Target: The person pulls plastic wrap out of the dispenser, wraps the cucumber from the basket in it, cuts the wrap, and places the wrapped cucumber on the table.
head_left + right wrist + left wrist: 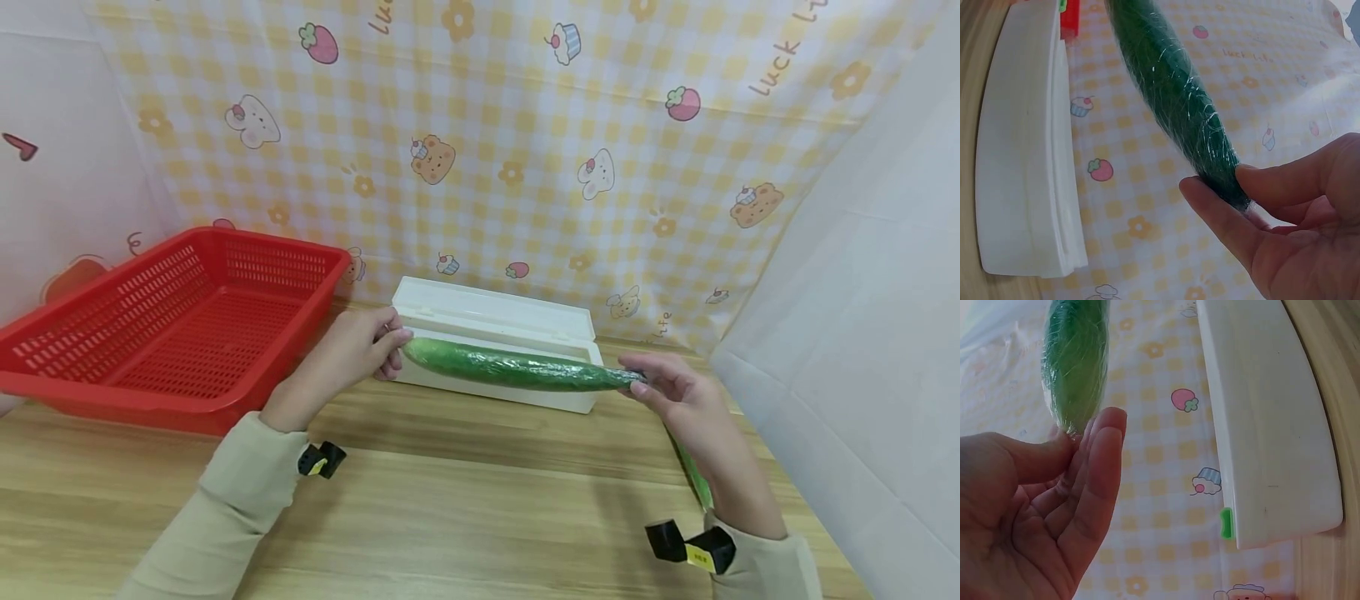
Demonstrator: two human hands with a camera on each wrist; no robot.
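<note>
A long green cucumber (pixel 517 368) wrapped in clear plastic film is held level above the table between both hands. At its paler end, my left hand (pixel 367 342) pinches the film-wrapped tip between thumb and fingers, as the left wrist view shows close up. My right hand (pixel 678 396) pinches the darker, narrower end, where bunched film (pixel 1250 206) shows past the tip. Just behind the cucumber stands a long white box (pixel 495 392) with its lid (pixel 491 304) raised at the back; the cucumber overlaps the box's front in the head view. A green slider (pixel 1227 524) sits at the box's edge.
A large red plastic basket (pixel 288 387) with slotted walls stands at the left. Partly hidden by my right forearm, another green cucumber (pixel 693 471) lies on the wooden table (pixel 465 517). A patterned checked curtain (pixel 487 208) hangs behind, and white panels (pixel 847 333) close the sides.
</note>
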